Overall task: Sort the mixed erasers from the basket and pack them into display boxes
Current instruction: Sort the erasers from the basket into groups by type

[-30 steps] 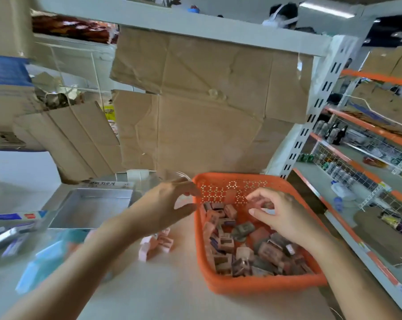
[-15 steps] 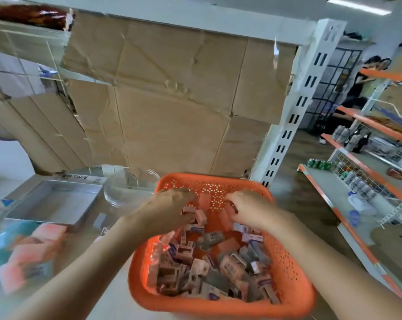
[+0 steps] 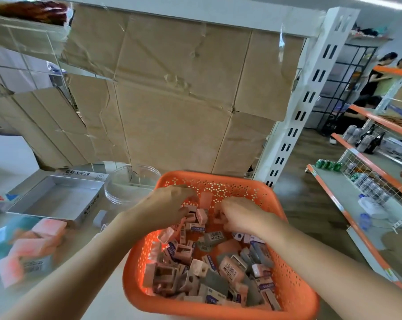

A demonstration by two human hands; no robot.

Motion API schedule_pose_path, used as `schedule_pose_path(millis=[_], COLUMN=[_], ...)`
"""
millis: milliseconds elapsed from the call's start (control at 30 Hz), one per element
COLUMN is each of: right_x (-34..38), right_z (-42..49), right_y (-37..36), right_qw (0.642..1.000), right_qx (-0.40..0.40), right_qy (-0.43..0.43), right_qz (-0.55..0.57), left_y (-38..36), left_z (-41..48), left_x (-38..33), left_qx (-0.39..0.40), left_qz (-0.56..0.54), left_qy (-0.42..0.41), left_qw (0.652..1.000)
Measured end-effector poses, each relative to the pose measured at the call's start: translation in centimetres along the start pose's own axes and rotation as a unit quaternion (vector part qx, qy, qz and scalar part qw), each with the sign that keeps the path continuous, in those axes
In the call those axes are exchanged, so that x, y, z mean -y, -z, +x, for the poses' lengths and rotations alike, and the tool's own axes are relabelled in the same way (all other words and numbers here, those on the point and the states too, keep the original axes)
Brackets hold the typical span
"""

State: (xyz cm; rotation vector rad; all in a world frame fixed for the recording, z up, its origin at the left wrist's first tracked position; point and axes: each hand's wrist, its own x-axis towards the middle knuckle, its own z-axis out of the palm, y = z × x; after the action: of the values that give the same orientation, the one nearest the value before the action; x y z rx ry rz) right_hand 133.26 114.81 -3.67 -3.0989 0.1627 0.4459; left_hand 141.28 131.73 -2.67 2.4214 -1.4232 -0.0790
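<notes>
The orange perforated basket [image 3: 287, 276] sits directly before the person and holds the mixed pink and grey erasers [image 3: 209, 269] in a loose heap. The open silver display box [image 3: 56, 197] lies to its left, evidently kept within reach for packing, with a blurred stack of pink erasers [image 3: 33, 245] nearer. The left hand [image 3: 165, 209] and right hand [image 3: 239, 215] are down in the heap's far end with fingers curled to pick, but the fingertips are buried, so whether either grasps a piece cannot be told.

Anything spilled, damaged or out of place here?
The cardboard taped behind the shelf is creased and torn. A few pink erasers lie loose on the table left of the orange basket, outside the empty display box; probably just sorted piles.
</notes>
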Motion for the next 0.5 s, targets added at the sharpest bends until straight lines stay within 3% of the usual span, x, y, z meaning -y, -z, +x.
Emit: schedule_pose_path(millis=[333,500], right_x=[0.03,-0.29], right_z=[-0.11,-0.08], right_y=[-0.14,-0.22], right_qw=[0.999,0.998], right_qx=[-0.016,-0.049], right_qy=[0.026,0.03], right_qz=[-0.045,-0.007], left_y=[-0.02,-0.05], left_z=[0.01,-0.1], left_x=[0.03,-0.06], left_qx=[0.017,0.021], left_qz=[-0.004,-0.004], left_qy=[0.003,-0.005], left_qw=[1.0,1.0])
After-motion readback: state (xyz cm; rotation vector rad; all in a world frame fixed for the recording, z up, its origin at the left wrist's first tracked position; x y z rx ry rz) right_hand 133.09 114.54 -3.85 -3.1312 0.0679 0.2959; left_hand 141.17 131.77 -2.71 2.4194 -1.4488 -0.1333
